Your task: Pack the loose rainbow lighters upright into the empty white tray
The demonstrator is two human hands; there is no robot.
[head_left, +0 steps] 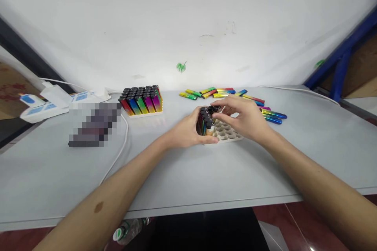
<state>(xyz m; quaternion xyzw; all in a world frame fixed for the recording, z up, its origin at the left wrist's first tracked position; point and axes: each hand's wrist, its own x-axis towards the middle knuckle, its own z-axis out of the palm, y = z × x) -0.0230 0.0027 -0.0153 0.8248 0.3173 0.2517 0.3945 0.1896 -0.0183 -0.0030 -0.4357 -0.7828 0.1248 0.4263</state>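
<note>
A white tray with honeycomb-like holes lies in the middle of the desk. Several lighters with black tops stand upright along its left side. My left hand wraps round that side, thumb along the front edge and fingers behind the lighters. Between the thumb and fingers of my right hand is the black top of a lighter, beside the standing row; its lower body is hidden. Behind and right of the tray lie loose shiny multicoloured lighter sleeves.
A filled tray of lighters stands at the back left. Left of it are a white power strip, a pixelated dark object and a white cable. The wall closes off the back. A plastic bottle is below the desk edge.
</note>
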